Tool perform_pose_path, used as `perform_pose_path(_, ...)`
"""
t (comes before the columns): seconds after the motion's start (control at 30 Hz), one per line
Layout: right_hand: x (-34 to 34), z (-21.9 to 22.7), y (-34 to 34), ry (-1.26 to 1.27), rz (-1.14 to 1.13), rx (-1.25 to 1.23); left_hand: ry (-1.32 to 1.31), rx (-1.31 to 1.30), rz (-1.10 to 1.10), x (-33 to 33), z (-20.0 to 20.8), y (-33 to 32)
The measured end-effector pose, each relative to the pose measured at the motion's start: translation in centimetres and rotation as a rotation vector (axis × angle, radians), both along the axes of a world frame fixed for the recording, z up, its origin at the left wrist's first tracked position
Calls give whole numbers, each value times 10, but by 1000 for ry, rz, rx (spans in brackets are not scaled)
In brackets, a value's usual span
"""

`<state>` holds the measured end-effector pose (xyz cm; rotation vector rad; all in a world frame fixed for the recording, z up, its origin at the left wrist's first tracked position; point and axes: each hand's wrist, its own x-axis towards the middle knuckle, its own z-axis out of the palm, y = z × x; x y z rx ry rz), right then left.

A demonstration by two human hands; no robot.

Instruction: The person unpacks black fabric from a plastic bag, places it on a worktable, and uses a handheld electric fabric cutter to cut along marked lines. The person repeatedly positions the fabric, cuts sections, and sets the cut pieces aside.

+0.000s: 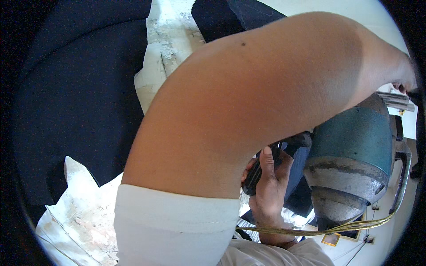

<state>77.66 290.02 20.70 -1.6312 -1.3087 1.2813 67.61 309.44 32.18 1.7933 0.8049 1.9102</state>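
Observation:
My left arm, in a white sleeve, reaches across the view to the right. My left hand (404,80) is partly cut off at the right rim, close to metal bars on top of the machine; its fingers are mostly hidden. Beneath that arm, my right hand (270,188) is closed round a black handle (253,179), thumb upward. Beside it is a motor-driven machine that looks like a cloth cutter (353,146), with a teal housing and worn grey metal. Its lower part and any blade are hidden. Dark fabric (80,102) lies to the left.
The worn white table (166,48) shows between pieces of dark fabric. Another dark piece (222,20) lies at the far side. A yellowish cable (306,231) runs below the machine and curves up at its right. Small yellow-edged fittings (330,239) show at lower right.

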Motion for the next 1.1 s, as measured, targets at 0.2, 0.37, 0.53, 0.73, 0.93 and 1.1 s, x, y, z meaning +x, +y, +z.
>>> perform_pose_path(0.2,-13,0,0,47,-48,-13,15,32,-22,-9,-5,4)
perform_pose_path(0.37,-22,2,-1,21,-103,-11,151,95,-12,-49,-13,14)
perform_pose_path(0.53,-23,1,0,25,-102,33,653,36,51,-120,-110,46)
perform_pose_path(0.73,-26,2,-1,-15,-125,-16,865,118,8,-114,-261,34)
perform_pose_path(0.93,-30,5,1,-40,-176,-76,872,246,116,-108,-268,21)
perform_pose_path(1.1,-34,2,0,-36,-224,-24,1077,180,142,-109,-263,16)
